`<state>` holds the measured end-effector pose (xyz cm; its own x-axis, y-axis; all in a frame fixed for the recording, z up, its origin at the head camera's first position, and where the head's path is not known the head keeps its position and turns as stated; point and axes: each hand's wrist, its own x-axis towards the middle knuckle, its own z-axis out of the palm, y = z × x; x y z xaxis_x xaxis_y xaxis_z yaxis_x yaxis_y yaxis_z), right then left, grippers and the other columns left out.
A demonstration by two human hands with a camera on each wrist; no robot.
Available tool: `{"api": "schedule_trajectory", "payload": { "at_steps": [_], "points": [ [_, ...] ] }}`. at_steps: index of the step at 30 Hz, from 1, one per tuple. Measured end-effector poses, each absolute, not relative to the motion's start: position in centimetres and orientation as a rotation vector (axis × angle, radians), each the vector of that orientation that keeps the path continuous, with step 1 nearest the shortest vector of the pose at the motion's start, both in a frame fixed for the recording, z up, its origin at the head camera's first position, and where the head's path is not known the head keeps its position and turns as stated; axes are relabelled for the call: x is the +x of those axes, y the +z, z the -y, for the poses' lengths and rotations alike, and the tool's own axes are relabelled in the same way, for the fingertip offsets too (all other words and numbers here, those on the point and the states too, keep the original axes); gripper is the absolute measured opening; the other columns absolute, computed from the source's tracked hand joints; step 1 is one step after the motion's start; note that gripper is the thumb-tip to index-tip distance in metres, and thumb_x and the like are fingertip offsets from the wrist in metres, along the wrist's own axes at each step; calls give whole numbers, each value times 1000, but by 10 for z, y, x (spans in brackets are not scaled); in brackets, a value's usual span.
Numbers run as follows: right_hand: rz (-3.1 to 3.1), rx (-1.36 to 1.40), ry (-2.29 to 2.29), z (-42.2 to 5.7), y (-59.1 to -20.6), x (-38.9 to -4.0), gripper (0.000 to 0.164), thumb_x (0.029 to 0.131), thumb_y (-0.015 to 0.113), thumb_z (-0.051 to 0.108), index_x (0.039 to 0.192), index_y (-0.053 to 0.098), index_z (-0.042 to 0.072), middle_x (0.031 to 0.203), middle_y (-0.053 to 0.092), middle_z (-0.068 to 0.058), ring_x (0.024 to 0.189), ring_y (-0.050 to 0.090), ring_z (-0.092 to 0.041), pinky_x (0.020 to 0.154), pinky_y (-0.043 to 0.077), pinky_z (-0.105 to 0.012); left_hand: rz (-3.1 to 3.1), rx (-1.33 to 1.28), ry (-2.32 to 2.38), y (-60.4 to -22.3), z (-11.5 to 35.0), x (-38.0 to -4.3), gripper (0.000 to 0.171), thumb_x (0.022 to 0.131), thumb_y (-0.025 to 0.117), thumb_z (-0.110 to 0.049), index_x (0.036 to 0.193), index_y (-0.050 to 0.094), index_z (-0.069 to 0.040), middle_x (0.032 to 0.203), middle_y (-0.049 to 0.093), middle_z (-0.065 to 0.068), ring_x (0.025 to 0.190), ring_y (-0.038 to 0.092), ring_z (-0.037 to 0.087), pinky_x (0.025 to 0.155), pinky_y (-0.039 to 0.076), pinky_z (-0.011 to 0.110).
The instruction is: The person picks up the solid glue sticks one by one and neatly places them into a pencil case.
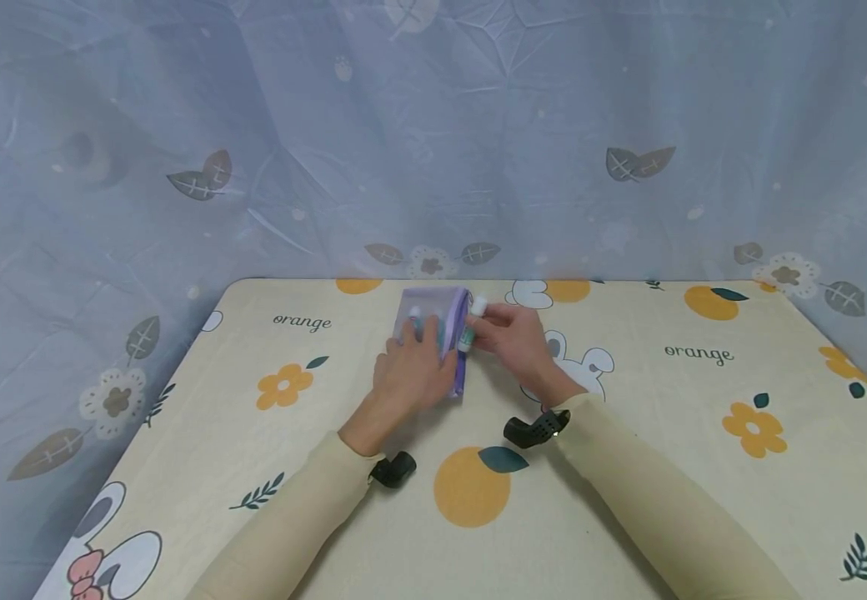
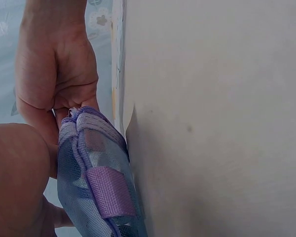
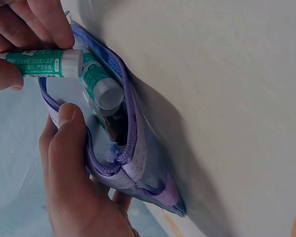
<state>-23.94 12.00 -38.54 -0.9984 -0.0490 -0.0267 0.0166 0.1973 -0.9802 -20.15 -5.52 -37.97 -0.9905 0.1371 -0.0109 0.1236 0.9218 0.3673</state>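
A mesh zipper pouch (image 1: 433, 300) with purple trim lies on the table, its mouth gaping toward the right. My left hand (image 1: 414, 371) grips the near wall of the pouch, with the thumb at the zipper edge (image 3: 130, 106) in the right wrist view. Between thumb and fingers, my right hand (image 1: 516, 343) pinches a white-capped glue stick (image 3: 39, 64) with a green label. One end of it is at the pouch mouth. Inside the pouch lie another green glue stick (image 3: 99, 81) and a dark-ended stick (image 3: 111, 127), partly hidden by the first.
The pouch rests on a table with a cream cloth (image 1: 598, 517) printed with oranges, flowers and rabbits. A pale blue-grey patterned curtain (image 1: 433, 150) hangs behind the far edge. Each wrist wears a black camera mount (image 1: 534, 429).
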Motion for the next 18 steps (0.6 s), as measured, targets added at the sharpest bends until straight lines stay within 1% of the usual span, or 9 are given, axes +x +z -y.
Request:
{"api": "schedule_trajectory", "payload": {
  "at_steps": [10,15,18],
  "points": [
    [-2363,-57,-1952,-119,-387,-238,45,102,72,19,142,64,-1,129,75,-21,114,77,-30,94,62,-35,-3034,203,575,-379,55,-201,69,110,43,-48,167,28,-13,168,33,28,133,53,55,105,49,66],
    [-2351,-70,-1958,-117,-388,-237,46,103,71,17,143,62,-3,130,74,-23,117,76,-32,96,62,-37,-3032,207,581,-379,55,-201,69,110,43,-48,167,28,-13,168,33,28,134,53,55,105,49,65],
    [-2358,-60,-1943,-116,-388,-236,46,103,71,18,144,62,-1,130,74,-22,118,75,-33,97,61,-37,-3029,207,580,-380,55,-202,69,110,43,-49,167,27,-14,169,32,28,134,53,54,105,49,65]
  ]
}}
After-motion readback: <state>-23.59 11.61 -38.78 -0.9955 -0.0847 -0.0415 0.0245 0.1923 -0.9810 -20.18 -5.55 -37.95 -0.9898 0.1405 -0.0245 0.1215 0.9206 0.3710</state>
